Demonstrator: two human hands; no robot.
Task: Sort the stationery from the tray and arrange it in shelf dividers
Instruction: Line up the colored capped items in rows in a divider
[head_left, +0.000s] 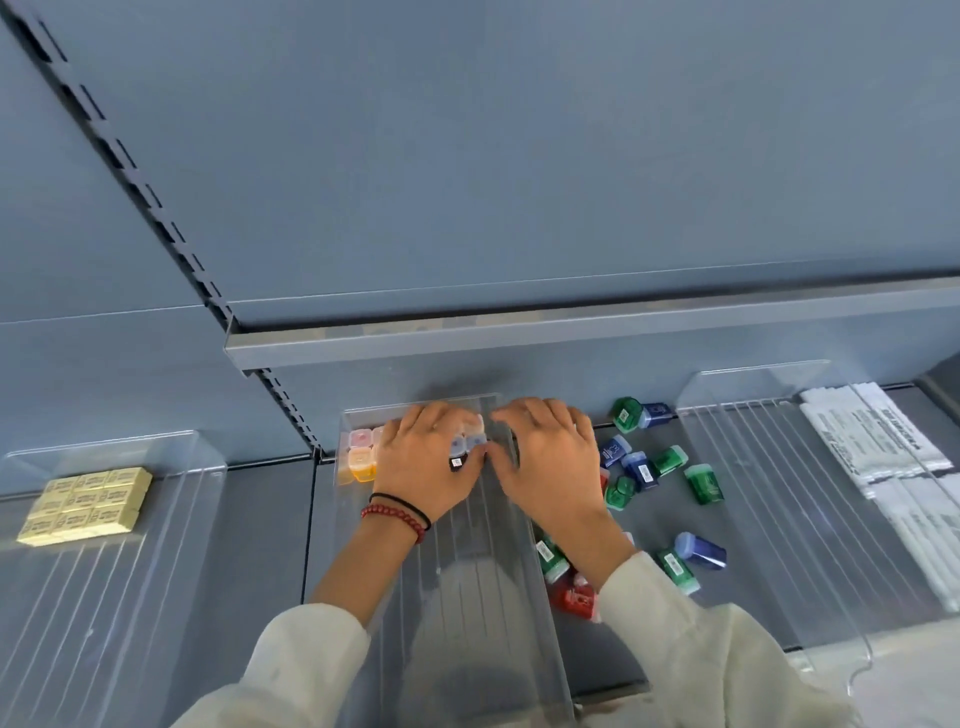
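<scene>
Far end of middle divider: left hand grip curled round pastel boxes; right hand grip loosely open beside them.

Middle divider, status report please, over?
Left hand, right hand on pastel boxes at divider back. Loose sharpeners lie right, unsorted. Nothing in the way.

A blue-grey back panel fills the upper view, crossed diagonally by a slotted upright. An upper shelf overhangs a dark grey lower shelf. Even light.
</scene>
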